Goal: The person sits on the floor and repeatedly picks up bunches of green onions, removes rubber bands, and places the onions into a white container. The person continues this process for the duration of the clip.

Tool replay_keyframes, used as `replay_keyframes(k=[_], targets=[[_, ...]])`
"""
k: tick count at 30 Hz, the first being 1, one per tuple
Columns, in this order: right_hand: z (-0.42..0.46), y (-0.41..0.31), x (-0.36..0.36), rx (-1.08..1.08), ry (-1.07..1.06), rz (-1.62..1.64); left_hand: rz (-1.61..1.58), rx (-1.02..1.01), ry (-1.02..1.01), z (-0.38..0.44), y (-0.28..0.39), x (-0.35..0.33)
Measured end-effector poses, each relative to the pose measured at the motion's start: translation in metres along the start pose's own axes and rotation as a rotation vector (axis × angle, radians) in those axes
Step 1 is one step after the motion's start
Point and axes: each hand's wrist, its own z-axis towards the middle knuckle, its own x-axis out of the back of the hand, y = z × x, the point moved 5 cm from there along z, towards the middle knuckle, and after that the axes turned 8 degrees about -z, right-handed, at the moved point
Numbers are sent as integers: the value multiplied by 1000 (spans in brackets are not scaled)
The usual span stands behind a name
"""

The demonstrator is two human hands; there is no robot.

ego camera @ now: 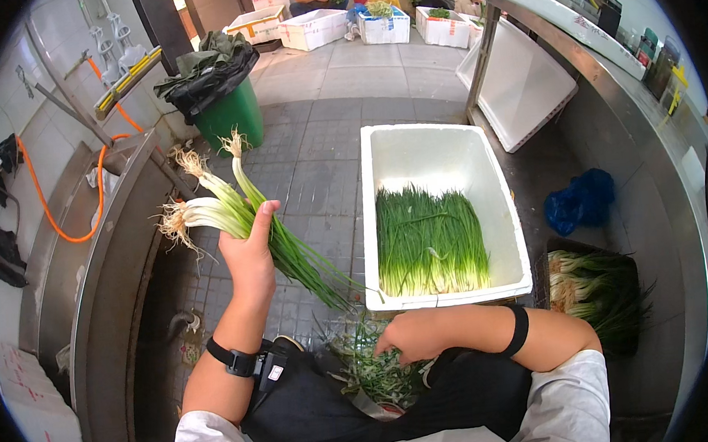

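My left hand [250, 253] is closed round a bunch of green onions [230, 208], its white stems and stringy roots up to the left, its green leaves hanging down to the right. My right hand [408, 335] is over a heap of green trimmings [383, 373] between my knees; its fingers point down and left, and I cannot tell whether they hold any. Just beyond it stands a white foam box [428, 131], where trimmed green onions [432, 240] lie in neat rows, white ends towards me.
On the right a dark crate holds rooted green onions [574, 285], near a blue plastic bag [579, 201]. A steel sink [95, 264] runs along the left. Beyond stand a green bin [229, 112] and foam boxes [314, 30], with two people seated behind them.
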Motion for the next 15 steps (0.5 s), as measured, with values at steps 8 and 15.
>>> replay_keyframes(k=[8, 15], targets=[[-31, 12, 55, -12, 348, 283, -217, 193, -274, -5, -15, -4], [-48, 16, 81, 19, 613, 564, -355, 344, -413, -20, -19, -19]])
